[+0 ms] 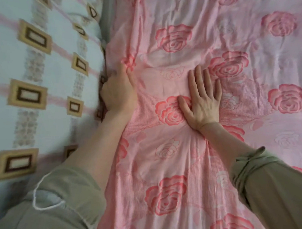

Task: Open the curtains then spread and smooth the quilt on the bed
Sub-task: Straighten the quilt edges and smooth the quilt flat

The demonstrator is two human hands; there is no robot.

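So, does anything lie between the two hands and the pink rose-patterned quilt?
Nothing visible does. The right hand lies flat directly on the pink rose-patterned quilt, and the left hand grips its edge beside the pale blue bedding with brown rectangles.

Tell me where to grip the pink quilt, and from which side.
Grip the quilt at its left edge, from the square-patterned bedding side: the edge is free and bunched where the left hand holds it. The middle under the right hand lies flat, with nothing to pinch.
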